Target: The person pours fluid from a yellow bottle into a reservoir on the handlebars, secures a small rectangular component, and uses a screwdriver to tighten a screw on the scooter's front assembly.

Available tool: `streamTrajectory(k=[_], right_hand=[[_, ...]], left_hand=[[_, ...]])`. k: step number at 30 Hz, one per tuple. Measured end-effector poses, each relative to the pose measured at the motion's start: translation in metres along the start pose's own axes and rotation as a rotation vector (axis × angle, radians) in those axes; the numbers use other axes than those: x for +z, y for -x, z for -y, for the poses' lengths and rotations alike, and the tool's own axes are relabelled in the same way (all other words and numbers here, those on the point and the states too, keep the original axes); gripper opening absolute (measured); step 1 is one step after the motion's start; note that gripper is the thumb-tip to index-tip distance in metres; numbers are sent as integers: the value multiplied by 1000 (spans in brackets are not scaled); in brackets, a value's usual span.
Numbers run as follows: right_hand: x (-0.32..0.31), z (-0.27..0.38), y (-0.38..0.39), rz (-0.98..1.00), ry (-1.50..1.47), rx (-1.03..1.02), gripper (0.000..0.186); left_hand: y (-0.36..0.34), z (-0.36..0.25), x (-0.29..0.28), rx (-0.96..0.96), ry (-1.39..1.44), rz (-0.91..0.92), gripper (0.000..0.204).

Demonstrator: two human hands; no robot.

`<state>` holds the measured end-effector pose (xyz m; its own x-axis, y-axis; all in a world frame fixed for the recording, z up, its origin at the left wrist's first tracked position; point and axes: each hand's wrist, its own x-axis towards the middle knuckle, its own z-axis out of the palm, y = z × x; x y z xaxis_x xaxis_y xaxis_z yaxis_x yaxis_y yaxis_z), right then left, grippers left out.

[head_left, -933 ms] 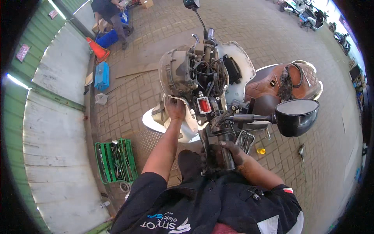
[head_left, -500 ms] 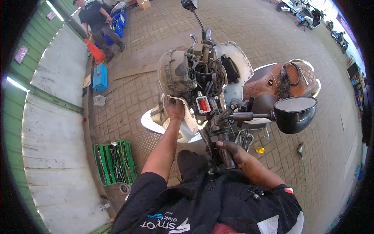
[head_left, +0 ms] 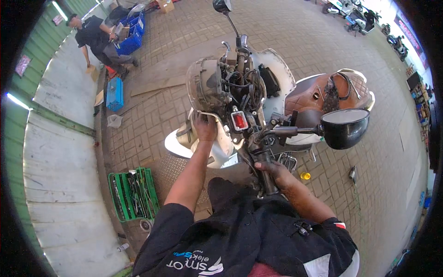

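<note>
In front of me stands a partly stripped scooter with its wiring exposed. My right hand (head_left: 276,174) is wrapped around the black handlebar grip (head_left: 266,181), thumb over the top. My left hand (head_left: 204,128) reaches in at the scooter's front, between the headlight housing (head_left: 203,87) and the cream-white front panel (head_left: 225,143); its fingertips are hidden there. Between my hands sits an open brake fluid reservoir (head_left: 239,121) with red inside. A round black mirror (head_left: 345,129) sticks out to the right on its stalk.
On the ground at left lie a green toolbox (head_left: 134,194) full of tools and a blue toolbox (head_left: 115,93). A yellow cap-like object (head_left: 305,176) lies at right. Behind the handlebars is the brown quilted seat (head_left: 314,94). Another person (head_left: 99,39) stoops by the wall at far left.
The other person has bent down and reaches toward a cardboard box by the wall. My view has shifted slightly. Both my hands stay in about the same places on the scooter.
</note>
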<state>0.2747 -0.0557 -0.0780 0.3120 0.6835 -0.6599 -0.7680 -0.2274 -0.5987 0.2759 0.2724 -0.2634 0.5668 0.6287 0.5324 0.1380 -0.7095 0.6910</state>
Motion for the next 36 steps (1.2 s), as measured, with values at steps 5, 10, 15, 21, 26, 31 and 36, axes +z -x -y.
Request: streamTrajectory(k=[5,10,15,21,26,31,36], right_hand=[[-3,-1,1,-46,53,-28,42],[4,0,5,-11,46,-82,39],[0,-1,3,95,-36,-54,42],[-6,0,8,34,80,-143,58],[-9,-28,-23,648,-507,2,88],[-22,-35,-31,730,-513,34,91],[-31,-19,-16,394,-230,106,67]], left_hand=[[33,-53,-45,-87,-68,-109,26],[27,-175,-108,45,288,-220,6],[-65,-264,-85,310,60,240,24],[-64,-256,-13,223,-458,535,70],[-57,-250,-10,187,-603,681,72],[-58,-261,-13,169,-653,744,71],[-53,-254,-4,209,-671,703,71]])
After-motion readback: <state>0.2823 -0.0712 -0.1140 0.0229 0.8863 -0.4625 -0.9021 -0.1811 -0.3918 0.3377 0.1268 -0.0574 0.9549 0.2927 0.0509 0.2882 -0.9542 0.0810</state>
